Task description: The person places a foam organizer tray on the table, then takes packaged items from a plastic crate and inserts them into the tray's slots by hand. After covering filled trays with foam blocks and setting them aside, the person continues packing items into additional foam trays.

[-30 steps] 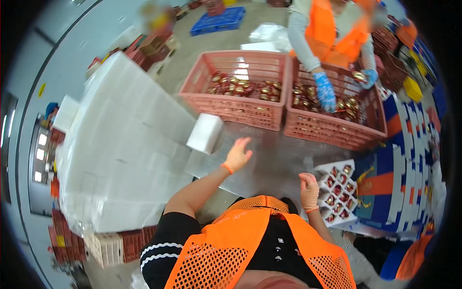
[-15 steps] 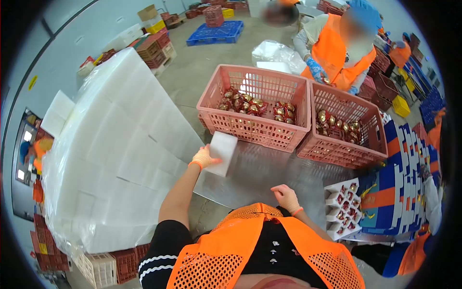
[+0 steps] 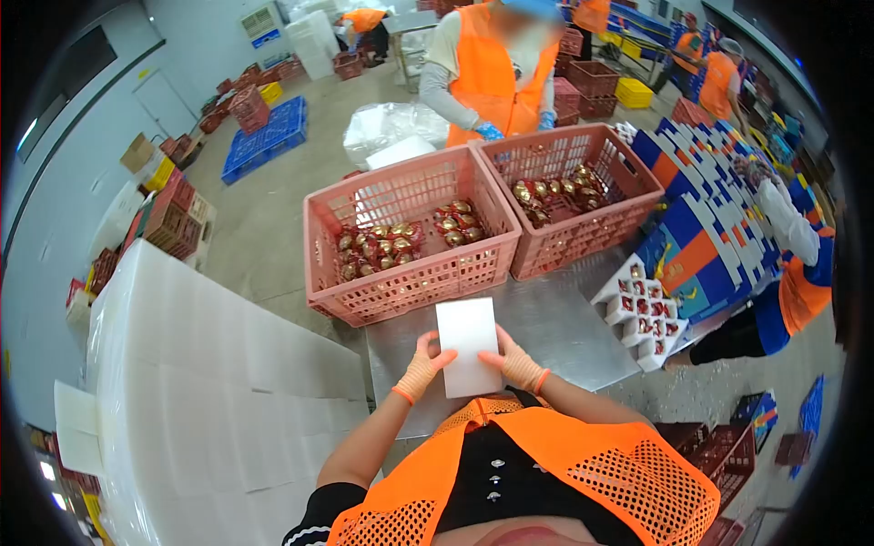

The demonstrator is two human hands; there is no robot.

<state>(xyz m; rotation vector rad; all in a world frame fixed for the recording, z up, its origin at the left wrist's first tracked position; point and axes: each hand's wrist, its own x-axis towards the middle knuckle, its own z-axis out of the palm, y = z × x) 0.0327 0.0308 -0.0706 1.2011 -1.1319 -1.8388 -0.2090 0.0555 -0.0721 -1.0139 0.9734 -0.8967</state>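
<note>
Between my two hands is a white foam block (image 3: 469, 350), held upright over the metal table (image 3: 569, 328). My left hand (image 3: 423, 366), in a light glove with an orange cuff, grips its left side with the thumb on the front face. On the right side my right hand (image 3: 516, 361), gloved the same way, grips it likewise. Just beyond the block stands a pink plastic crate (image 3: 414, 289) with gold and red wrapped items (image 3: 387, 246) in it. A second pink crate (image 3: 587, 238) beside it holds similar items.
At my left rises a tall stack of white foam blocks (image 3: 214, 391). A white foam tray (image 3: 645, 318) with red items sits at the table's right, by stacked blue and orange cartons (image 3: 710, 218). Across the crates stands a co-worker in an orange vest (image 3: 501, 68).
The foam block has come from beside the stack to in front of my body. My right hand has joined my left on it. The view has turned right.
</note>
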